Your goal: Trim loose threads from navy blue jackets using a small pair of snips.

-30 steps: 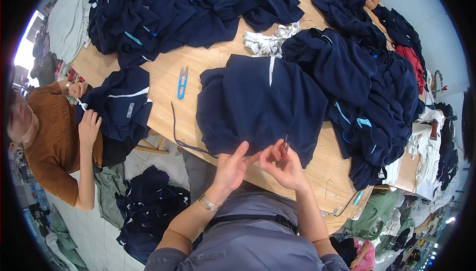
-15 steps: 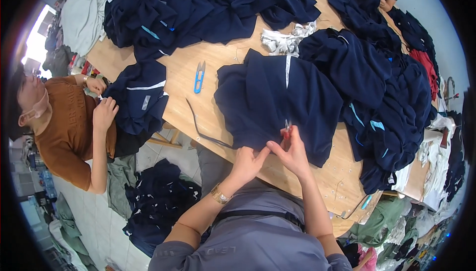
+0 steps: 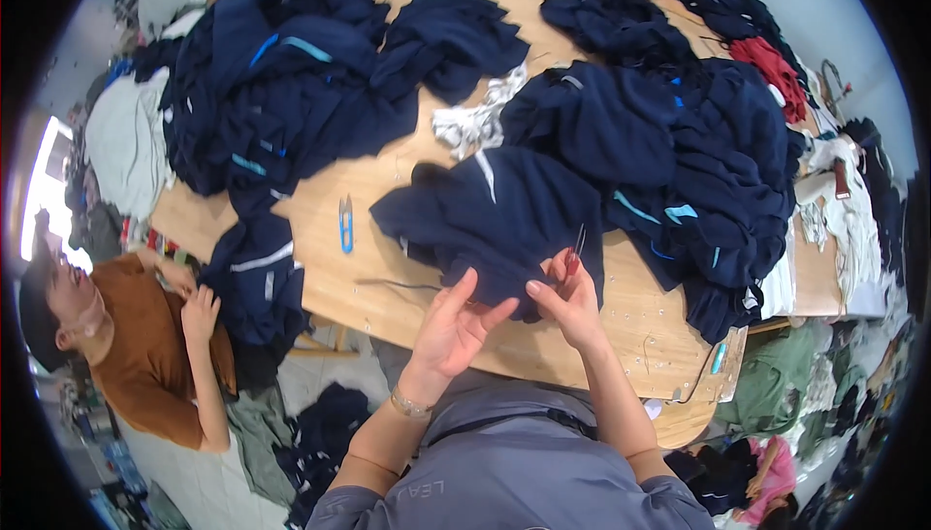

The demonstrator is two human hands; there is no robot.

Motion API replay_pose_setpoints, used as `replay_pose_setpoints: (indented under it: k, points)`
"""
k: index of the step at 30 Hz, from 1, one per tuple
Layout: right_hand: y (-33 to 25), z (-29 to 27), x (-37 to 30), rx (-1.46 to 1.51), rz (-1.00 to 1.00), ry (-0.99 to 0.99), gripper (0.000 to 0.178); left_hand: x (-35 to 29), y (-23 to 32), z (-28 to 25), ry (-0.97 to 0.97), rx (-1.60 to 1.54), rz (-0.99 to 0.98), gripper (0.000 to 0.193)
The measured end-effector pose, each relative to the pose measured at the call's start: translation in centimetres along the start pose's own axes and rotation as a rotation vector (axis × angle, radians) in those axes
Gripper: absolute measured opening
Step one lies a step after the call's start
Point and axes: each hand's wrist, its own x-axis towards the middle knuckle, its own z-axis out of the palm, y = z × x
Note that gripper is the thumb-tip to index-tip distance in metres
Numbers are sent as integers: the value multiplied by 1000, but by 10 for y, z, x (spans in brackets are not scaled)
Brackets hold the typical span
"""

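Observation:
A navy blue garment [image 3: 538, 202] with a white strip lies bunched on the table in front of me. My left hand [image 3: 448, 326] is raised at its near edge, palm turned up and fingers apart, holding nothing. Red-handled thread snips [image 3: 573, 261] sit in my right hand [image 3: 572, 305], their blades pointing away from me. The thumb and fingertips of that hand are at the cloth's near edge; whether they also pinch it I cannot tell. A dark cord [image 3: 400, 284] lies left of the garment, blurred.
Blue thread snips [image 3: 346, 225] lie on the wooden table [image 3: 330, 283]. Navy garment heaps [image 3: 291, 94] cover the far left and right. White scraps [image 3: 470, 128] lie between them. At the left, a co-worker in brown [image 3: 145, 355] handles navy cloth. A light-blue tool [image 3: 718, 358] rests near the right edge.
My left hand has let go of the garment's near edge, lifted and spread its fingers. My right hand keeps the red snips. The whole view has shifted, showing more of the table's far side.

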Motion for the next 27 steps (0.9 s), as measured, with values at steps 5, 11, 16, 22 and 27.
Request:
replay_pose_setpoints:
  k: [5, 11, 16, 22, 27]
  points:
    - [-18, -16, -7, -343, -357, 148, 29, 13, -9, 56, -43, 119, 6, 27]
    - [-35, -22, -17, -828, -610, 248, 33, 24, -13, 63, -73, 173, 21, 36]
    - [-38, -18, -18, -815, -538, 162, 35, 22, -12, 67, -16, 209, -4, 40]
    - [-31, -11, -4, -973, -626, 150, 39, 17, -10, 63, 10, 234, 19, 41]
    - [-33, -10, -1, -1106, -678, 183, 38, 15, -12, 59, -3, 301, 75, 42]
